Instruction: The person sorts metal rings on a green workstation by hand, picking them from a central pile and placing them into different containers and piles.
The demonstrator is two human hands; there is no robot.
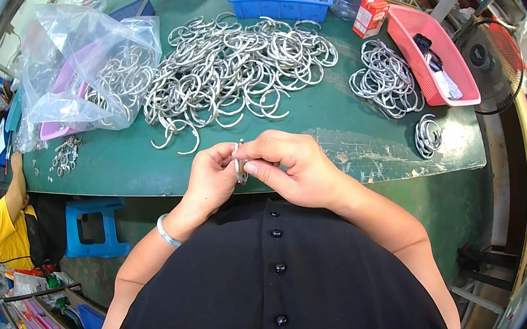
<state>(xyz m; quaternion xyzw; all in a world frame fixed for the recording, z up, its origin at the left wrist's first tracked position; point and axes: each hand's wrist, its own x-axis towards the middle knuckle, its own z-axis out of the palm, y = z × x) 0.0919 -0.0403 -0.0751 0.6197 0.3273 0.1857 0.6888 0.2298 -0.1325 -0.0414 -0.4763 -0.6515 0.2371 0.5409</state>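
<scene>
Close to my body, over the near edge of the table, both hands meet around one curved silver metal ring. My left hand pinches it from the left, a bangle on that wrist. The fingers of my right hand close on its other side, thumb and forefinger at the ring. Part of the ring is hidden by the fingers. Beyond my hands lies a large heap of similar open silver rings. A smaller pile of rings lies to the right, with a little stack of rings near the table's right corner.
On the green table stand a blue basket of metal parts, a pink basket, a red carton and a clear plastic bag over rings. Small parts lie left. A fan, blue stool and yellow-shirted person are nearby.
</scene>
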